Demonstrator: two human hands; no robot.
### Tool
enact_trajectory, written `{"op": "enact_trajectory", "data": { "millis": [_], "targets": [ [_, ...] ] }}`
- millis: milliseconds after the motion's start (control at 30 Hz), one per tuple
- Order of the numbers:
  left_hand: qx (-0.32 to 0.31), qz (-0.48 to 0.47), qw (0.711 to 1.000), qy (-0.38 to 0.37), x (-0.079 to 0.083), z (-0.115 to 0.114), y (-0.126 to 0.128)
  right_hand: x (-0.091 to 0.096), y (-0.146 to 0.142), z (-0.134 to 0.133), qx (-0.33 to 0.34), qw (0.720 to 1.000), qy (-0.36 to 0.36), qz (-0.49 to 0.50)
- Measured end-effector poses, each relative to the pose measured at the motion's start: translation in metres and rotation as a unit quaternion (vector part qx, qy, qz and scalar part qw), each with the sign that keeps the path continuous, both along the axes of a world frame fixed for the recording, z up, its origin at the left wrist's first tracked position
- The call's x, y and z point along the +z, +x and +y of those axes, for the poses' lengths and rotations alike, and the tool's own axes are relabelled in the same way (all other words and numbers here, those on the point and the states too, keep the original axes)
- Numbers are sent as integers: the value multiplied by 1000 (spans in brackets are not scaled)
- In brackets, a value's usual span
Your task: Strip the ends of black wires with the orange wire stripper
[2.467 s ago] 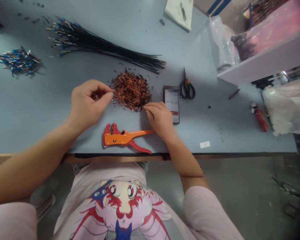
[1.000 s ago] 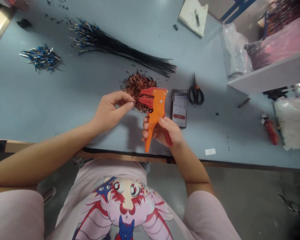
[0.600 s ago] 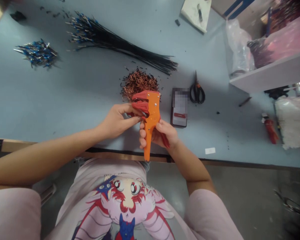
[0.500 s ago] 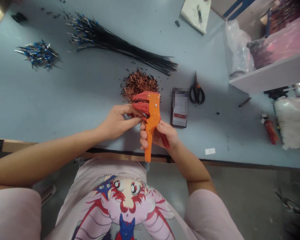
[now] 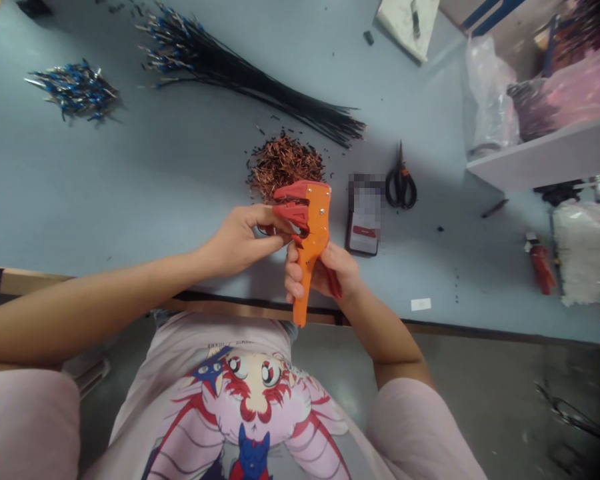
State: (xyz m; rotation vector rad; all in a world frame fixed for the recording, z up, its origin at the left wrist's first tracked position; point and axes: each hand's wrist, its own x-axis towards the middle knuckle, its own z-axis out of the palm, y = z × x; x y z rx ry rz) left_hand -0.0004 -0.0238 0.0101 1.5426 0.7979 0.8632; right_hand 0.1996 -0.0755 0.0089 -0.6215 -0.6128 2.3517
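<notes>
Well to the left of your left grip, and farther from you, a heap of blue-and-silver connectors (image 5: 77,92) lies on the bench (image 5: 140,193). Next, beyond that grip, a bundle of black wires (image 5: 265,87) slants across, its blue-and-silver ends to the left and its bare black ends to the right. Your left grip (image 5: 243,241) has thumb and fingers drawn up to the red jaws of the stripping tool (image 5: 320,213), the fingertips partly hidden there, so I can't tell whether they pinch anything. Just beyond both grips sits a pile of copper-and-black scraps (image 5: 286,160), partly covered by the tool's head. You have the tool itself in your right grip (image 5: 341,268), fingers wrapped around its handles, jaws turned toward your left grip and orange handle end pointing back at you. Just right of the right grip lies a phone (image 5: 365,231), then black-handled scissors (image 5: 401,190) slightly farther off. Well to the right come a white label (image 5: 421,305), a dark pen-like item (image 5: 495,208) and a red-handled tool (image 5: 540,267).
</notes>
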Motion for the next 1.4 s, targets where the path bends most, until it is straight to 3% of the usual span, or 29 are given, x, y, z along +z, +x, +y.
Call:
{"op": "enact_trajectory", "data": {
  "millis": [1100, 1400],
  "targets": [
    [2, 0, 1000, 31, -3, 1, 0, -4, -1, 2, 11, 1000, -8, 16],
    [-2, -4, 1000, 28, -4, 2, 0, 2, -4, 0, -4, 999, -18, -43]
  ]
}}
